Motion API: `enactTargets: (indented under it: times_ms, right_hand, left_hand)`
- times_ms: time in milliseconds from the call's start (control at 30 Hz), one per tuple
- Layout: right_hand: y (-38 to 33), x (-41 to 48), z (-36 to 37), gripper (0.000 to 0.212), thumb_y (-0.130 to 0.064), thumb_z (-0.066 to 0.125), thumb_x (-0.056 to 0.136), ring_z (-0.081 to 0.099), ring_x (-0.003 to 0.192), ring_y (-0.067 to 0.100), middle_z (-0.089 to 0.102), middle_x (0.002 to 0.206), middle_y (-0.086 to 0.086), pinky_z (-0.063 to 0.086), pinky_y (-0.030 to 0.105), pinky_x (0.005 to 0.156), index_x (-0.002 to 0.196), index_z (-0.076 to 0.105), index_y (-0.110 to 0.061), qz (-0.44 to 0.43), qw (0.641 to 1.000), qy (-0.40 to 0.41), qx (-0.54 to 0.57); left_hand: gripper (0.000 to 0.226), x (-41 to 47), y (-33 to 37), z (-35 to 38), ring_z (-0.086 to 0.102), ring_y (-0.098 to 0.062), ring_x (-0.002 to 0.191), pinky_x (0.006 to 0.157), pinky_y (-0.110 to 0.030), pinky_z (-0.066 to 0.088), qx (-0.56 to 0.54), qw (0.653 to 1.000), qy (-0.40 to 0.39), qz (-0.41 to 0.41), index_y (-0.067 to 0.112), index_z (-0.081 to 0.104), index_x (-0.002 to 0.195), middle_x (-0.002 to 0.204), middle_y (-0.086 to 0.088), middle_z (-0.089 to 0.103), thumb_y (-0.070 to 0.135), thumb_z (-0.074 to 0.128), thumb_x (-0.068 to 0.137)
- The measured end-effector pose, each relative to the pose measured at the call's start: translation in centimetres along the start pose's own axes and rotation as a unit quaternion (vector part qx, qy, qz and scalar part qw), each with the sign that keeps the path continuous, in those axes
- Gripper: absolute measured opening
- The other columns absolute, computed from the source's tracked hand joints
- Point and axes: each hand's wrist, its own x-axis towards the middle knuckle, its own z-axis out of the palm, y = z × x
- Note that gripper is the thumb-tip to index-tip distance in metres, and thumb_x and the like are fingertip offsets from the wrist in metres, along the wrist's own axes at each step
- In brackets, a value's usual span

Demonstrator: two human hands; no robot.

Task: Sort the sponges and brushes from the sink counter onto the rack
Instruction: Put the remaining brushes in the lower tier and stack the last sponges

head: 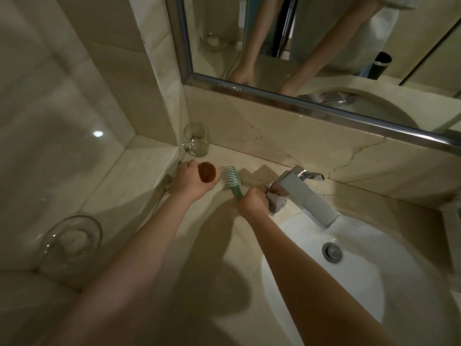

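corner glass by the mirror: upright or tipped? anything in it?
Upright: the glass stands on its base on the counter, mouth up. It looks empty, though a little clear liquid cannot be ruled out.

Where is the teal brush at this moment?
Head view, left of centre: the teal brush is just left of the faucet. The right hand grips its handle; its head is beside the brown round pad held by the left hand.
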Motion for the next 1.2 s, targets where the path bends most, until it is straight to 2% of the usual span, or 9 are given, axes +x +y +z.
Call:
enactTargets:
  times_ms: [100, 233, 433, 533, 600, 667, 833, 1033, 1200]
  right_hand:
    - [0.3, -0.4, -0.5, 0.013, -0.01, 0.055, 0.09, 0.055, 0.076, 0.022, 0.063, 0.091, 0.011, 0.044, 0.03, 0.064, 0.097, 0.063, -0.003, -0.023, 1.0, -0.013, -0.01]
    - [1.0, -1.6, -1.2, 0.011, -0.015, 0.063, 0.087, 0.068, 0.084, 0.027, 0.071, 0.09, 0.012, 0.057, 0.04, 0.078, 0.092, 0.069, -0.007, -0.054, 0.994, -0.01, 0.09]
    - [3.2, -4.9, -5.4, 0.008, -0.013, 0.071, 0.083, 0.06, 0.057, 0.013, 0.063, 0.074, 0.002, 0.053, 0.025, 0.054, 0.084, 0.064, -0.01, -0.123, 0.961, 0.018, 0.247]
    - [5.0, -6.5, -7.8, 0.006, -0.011, 0.071, 0.082, 0.061, 0.052, 0.015, 0.063, 0.067, 0.0, 0.058, 0.036, 0.062, 0.081, 0.065, -0.009, -0.139, 0.954, 0.038, 0.262]
    - [6.6, -7.6, -9.6, 0.018, -0.007, 0.07, 0.081, 0.061, 0.054, 0.021, 0.064, 0.068, 0.004, 0.058, 0.041, 0.064, 0.069, 0.06, -0.014, -0.155, 0.946, 0.049, 0.28]
    - [8.6, -8.8, -11.4, 0.026, -0.003, 0.068, 0.081, 0.059, 0.053, 0.02, 0.064, 0.071, 0.008, 0.054, 0.036, 0.056, 0.063, 0.055, -0.016, -0.174, 0.936, 0.055, 0.301]
    - [14.5, -11.7, -15.7, 0.022, -0.002, 0.065, 0.085, 0.057, 0.042, 0.006, 0.064, 0.072, 0.01, 0.04, 0.014, 0.04, 0.069, 0.053, -0.011, -0.186, 0.909, 0.051, 0.37]
    - [23.1, -13.7, -19.3, 0.009, -0.01, 0.066, 0.087, 0.059, 0.045, 0.008, 0.066, 0.068, 0.003, 0.045, 0.019, 0.047, 0.083, 0.061, -0.003, -0.162, 0.897, 0.076, 0.405]
    - [30.3, -14.5, -21.0, 0.018, -0.003, 0.067, 0.085, 0.059, 0.041, 0.003, 0.063, 0.069, 0.009, 0.044, 0.014, 0.042, 0.073, 0.055, -0.008, -0.136, 0.877, 0.11, 0.448]
  left_hand:
    - [0.069, -1.3, -0.3, -0.8, 0.056, -0.027, 0.107, 0.08, -0.03, 0.042, -0.049, 0.999, 0.003, -0.021, 0.019, 0.049, 0.119, 0.117, -0.002, 0.057, 0.065, 0.064, 0.07]
    - [0.063, -3.2, 0.1, -1.2, 0.056, -0.03, 0.107, 0.091, -0.039, 0.048, -0.153, 0.987, 0.016, -0.046, 0.016, 0.046, 0.115, 0.119, -0.009, 0.058, 0.047, 0.075, 0.069]
    - [0.061, -7.8, 3.0, -1.7, 0.055, -0.023, 0.103, 0.082, -0.03, 0.044, -0.241, 0.969, 0.058, -0.008, 0.017, 0.046, 0.117, 0.116, -0.003, 0.056, 0.045, 0.074, 0.072]
    - [0.059, -10.2, 5.6, -2.0, 0.054, -0.022, 0.102, 0.079, -0.026, 0.039, -0.271, 0.958, 0.089, 0.027, 0.012, 0.048, 0.116, 0.114, -0.006, 0.057, 0.041, 0.075, 0.072]
    - [0.059, -11.8, 7.6, -2.3, 0.054, -0.023, 0.105, 0.081, -0.027, 0.041, -0.282, 0.953, 0.099, 0.042, 0.01, 0.047, 0.117, 0.117, -0.007, 0.055, 0.04, 0.075, 0.073]
    - [0.059, -13.6, 9.5, -2.1, 0.054, -0.023, 0.105, 0.084, -0.03, 0.045, -0.296, 0.948, 0.107, 0.052, 0.01, 0.047, 0.116, 0.118, -0.008, 0.055, 0.039, 0.074, 0.074]
    - [0.055, -18.5, 14.8, -0.3, 0.05, -0.014, 0.098, 0.078, -0.026, 0.041, -0.325, 0.937, 0.098, 0.079, 0.012, 0.046, 0.115, 0.111, -0.001, 0.052, 0.036, 0.074, 0.075]
    - [0.056, -22.7, 20.9, 3.9, 0.05, -0.017, 0.105, 0.086, -0.032, 0.046, -0.33, 0.936, 0.059, 0.11, 0.016, 0.043, 0.115, 0.117, -0.002, 0.051, 0.037, 0.075, 0.074]
    - [0.053, -26.0, 26.3, 7.3, 0.048, -0.015, 0.097, 0.077, -0.024, 0.037, -0.322, 0.933, 0.027, 0.155, 0.01, 0.044, 0.116, 0.109, -0.001, 0.05, 0.033, 0.073, 0.077]
